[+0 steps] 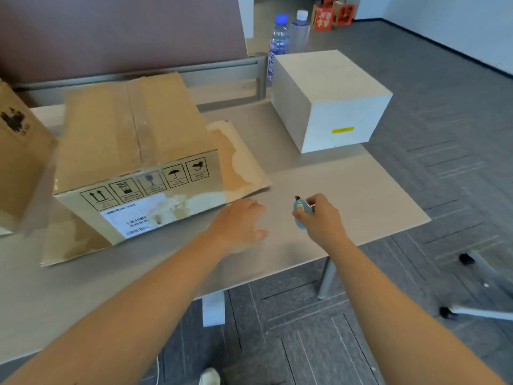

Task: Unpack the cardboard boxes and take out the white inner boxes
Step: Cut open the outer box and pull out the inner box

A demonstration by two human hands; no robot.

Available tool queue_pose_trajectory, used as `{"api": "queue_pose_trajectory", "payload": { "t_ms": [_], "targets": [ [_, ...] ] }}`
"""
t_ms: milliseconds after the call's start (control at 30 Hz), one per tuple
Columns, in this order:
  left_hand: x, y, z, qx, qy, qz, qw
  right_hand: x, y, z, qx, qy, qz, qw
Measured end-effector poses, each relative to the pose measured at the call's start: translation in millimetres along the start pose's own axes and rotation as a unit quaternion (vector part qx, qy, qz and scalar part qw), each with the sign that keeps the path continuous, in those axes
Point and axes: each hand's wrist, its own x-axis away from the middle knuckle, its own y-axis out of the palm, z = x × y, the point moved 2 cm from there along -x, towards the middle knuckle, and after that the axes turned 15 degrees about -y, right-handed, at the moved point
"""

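- Gripping a small blue box cutter (pixel 302 213) in the right hand (pixel 319 218), fingers curled round it, short dark blade tip pointing to the far side, held just above the worktop (pixel 374 195) near its right end.
- Reaching with the left hand (pixel 238 223), fingers relaxed and fairly straight, palm down over the worktop, just beside the near right corner of the cardboard box (pixel 133 151); cannot tell whether it touches the flap.
- Sitting left of centre on the worktop, that cardboard box, top seam taped shut, handling symbols and a white label (pixel 133 218) on its near side.
- Lying under the box, a flattened cardboard sheet (pixel 238 159) with torn, pale patches, sticking out at the right and at the near left.
- Standing at the far right of the worktop, well apart from the cardboard box, a white inner box (pixel 333 101), closed, with a small yellow sticker (pixel 342 130) on its near face.
- Showing only partly at the left edge, a second cardboard box (pixel 19 151).
- Standing just behind the white inner box, two plastic water bottles (pixel 280 34).
- Lying below and to the right, grey carpet floor (pixel 444 107).
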Motion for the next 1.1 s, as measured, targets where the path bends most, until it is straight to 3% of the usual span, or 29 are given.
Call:
{"api": "queue_pose_trajectory", "payload": {
  "t_ms": [367, 700, 867, 1100],
  "targets": [
    [33, -98, -75, 0.092, -0.031, 0.156, 0.983, -42, 19, -110, -0.03, -0.11, 0.007, 0.994],
    [2, -115, -171, -0.057, -0.037, 0.111, 0.992, -69, 64, -149, -0.066, -0.08, 0.029, 0.994],
    [-17, -109, -166, -0.056, -0.037, 0.129, 0.989, -71, 64, -143, -0.085, -0.067, 0.065, 0.992],
    [-50, -107, -118, 0.022, -0.104, 0.142, 0.984, -76, 48, -131, -0.143, -0.025, 0.092, 0.985]
  ]
}}
